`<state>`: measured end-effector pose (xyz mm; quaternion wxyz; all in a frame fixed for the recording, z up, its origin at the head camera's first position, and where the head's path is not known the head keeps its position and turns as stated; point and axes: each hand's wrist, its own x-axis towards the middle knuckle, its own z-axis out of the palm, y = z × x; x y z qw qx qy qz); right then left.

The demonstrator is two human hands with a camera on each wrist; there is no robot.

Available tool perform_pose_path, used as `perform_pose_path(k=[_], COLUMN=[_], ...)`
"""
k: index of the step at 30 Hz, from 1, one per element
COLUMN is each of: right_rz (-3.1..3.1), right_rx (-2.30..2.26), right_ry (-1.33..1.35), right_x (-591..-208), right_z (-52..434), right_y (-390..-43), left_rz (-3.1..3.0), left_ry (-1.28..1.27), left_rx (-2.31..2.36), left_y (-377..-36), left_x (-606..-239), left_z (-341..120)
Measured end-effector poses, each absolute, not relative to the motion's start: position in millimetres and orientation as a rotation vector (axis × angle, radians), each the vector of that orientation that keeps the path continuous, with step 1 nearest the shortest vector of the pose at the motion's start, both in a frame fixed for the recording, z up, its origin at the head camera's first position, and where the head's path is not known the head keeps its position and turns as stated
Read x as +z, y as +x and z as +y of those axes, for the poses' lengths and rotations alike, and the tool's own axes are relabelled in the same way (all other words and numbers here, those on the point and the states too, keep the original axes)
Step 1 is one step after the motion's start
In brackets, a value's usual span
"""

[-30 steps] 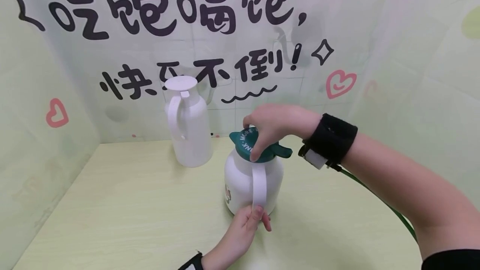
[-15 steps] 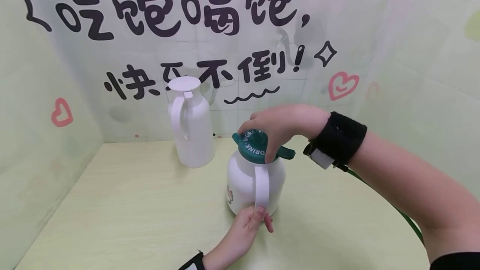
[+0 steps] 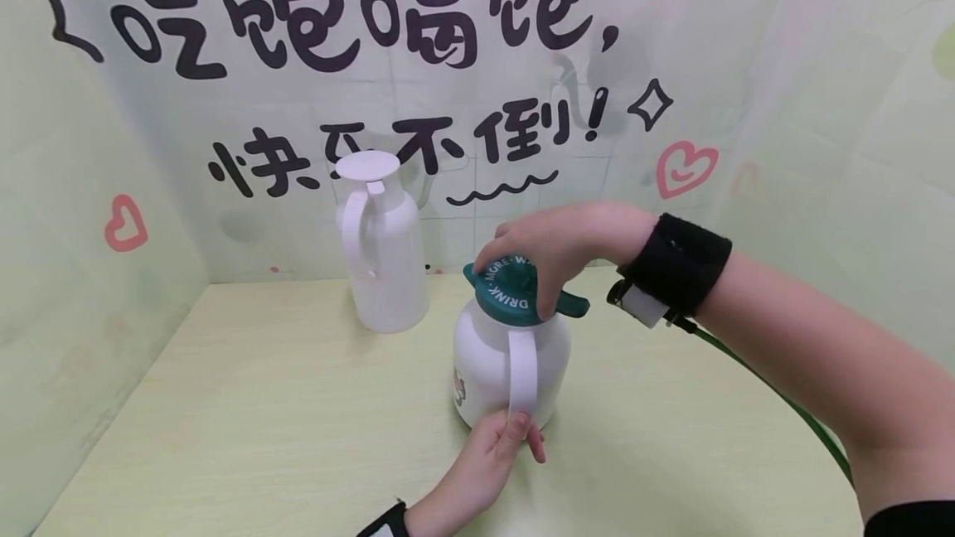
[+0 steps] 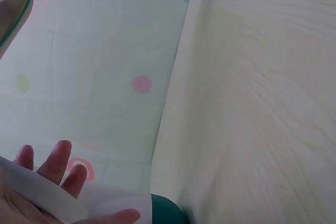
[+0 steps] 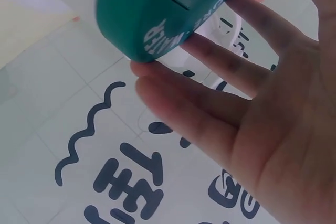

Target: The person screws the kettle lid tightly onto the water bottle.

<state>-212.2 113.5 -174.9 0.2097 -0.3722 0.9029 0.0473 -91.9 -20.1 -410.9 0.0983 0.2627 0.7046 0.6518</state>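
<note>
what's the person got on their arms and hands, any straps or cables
Both hands are bare, no gloves. The right hand has a wide black band round the wrist with a small white block under it, and a thin green cable runs back along the forearm. The left hand has a black band at the wrist too.

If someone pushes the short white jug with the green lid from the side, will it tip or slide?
The jug looks squat and wide-based, so it would probably slide rather than tip. Its smooth body may be slippery. The left hand steadies its handle.
</note>
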Motion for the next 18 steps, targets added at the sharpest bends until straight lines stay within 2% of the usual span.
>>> perform_pose_path(k=[18], right_rz=[2.608], right_rx=[0.121], right_ry=[-1.086], right_x=[-182.9], right_z=[117.3], right_y=[-215.8], left_rz=[2.123], left_ry=[0.756], left_rx=[1.926], left_y=[-91.1], left_x=[-410.3], left_z=[-18.3])
